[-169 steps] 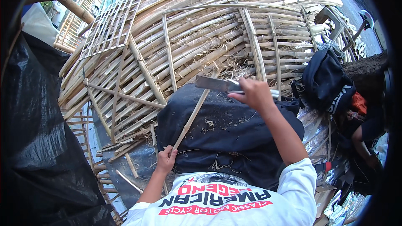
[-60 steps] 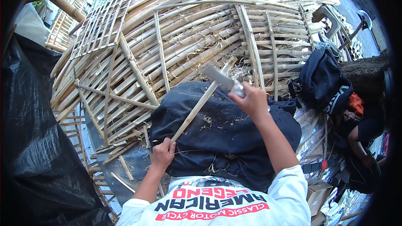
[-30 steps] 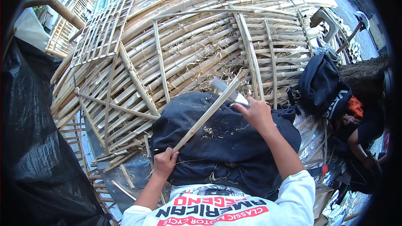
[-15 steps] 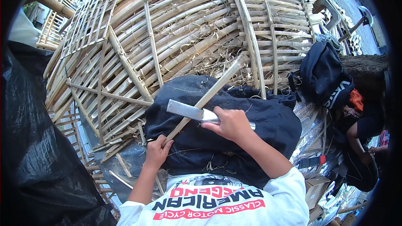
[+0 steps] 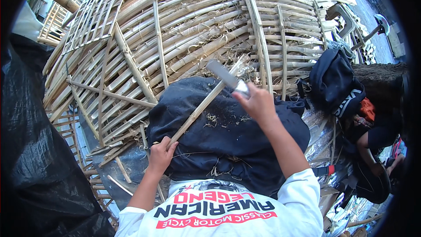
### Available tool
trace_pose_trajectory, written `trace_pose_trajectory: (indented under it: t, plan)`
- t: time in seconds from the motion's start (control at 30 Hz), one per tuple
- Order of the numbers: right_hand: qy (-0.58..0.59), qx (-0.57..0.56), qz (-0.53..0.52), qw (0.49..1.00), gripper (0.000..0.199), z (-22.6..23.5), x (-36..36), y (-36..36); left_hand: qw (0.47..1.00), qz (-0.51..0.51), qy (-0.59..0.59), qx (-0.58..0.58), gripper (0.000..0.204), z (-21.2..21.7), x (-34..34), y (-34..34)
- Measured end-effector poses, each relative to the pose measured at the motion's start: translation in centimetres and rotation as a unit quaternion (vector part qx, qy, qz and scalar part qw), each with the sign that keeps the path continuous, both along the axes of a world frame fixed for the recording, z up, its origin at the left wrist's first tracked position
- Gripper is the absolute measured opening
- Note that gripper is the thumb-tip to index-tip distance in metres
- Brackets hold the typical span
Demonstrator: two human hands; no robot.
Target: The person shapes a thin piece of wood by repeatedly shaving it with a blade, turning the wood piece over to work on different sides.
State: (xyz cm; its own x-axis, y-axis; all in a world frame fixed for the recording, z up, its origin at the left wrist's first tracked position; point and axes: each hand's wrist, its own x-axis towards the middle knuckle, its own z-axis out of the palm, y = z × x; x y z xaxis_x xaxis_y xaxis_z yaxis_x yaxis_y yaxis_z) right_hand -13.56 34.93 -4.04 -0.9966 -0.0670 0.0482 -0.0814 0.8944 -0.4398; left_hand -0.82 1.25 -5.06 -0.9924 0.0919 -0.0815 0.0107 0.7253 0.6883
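Observation:
My left hand [image 5: 161, 154] is closed around the lower end of a bamboo strip [image 5: 196, 114]. The strip slants up and to the right across black cloth [image 5: 228, 127] that covers my lap. My right hand [image 5: 258, 104] grips a broad-bladed metal knife [image 5: 222, 73], its handle mostly hidden in my fingers. The blade, a little smeared by motion, lies across the strip near its far end; I cannot tell whether they touch. Pale, frayed-looking fibres show at that far end. Thin bamboo shavings [image 5: 212, 118] are scattered over the cloth.
Long bamboo slats [image 5: 193, 44] fill the space ahead, with curled shavings among them and a lattice panel [image 5: 96, 15] at far left. Black plastic sheeting [image 5: 39, 149] hangs on the left. A dark backpack [image 5: 335, 81] and another person's arm [image 5: 367, 147] are at right.
My right hand has moved the knife up and right along the strip, toward its far end. My left hand keeps its hold on the near end.

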Motion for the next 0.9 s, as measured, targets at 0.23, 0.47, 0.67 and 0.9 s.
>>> trace_pose_trajectory:
  t: [0.23, 0.47, 0.67, 0.9]
  plan:
    - [0.016, 0.026, -0.007, 1.0, 0.063, -1.1, -2.1, 2.7, 0.999, -0.012, 0.018, -0.023, 0.028, 0.3, -0.2, 0.1]
    - [0.067, 0.023, 0.136, 0.988, 0.065, -0.9, 1.6, -1.7, 0.999, -0.003, 0.032, -0.01, 0.028, -0.8, 0.2, 0.0]
    - [0.063, 0.058, 0.089, 0.992, 0.062, -2.8, -1.7, 1.2, 0.998, -0.006, 0.061, 0.004, 0.028, -0.4, -0.1, 0.7]
    - [0.039, -0.016, 0.114, 0.993, 0.057, -1.8, 2.9, -4.0, 1.0, -0.011, 0.027, 0.002, 0.028, -0.3, 0.0, 0.1]
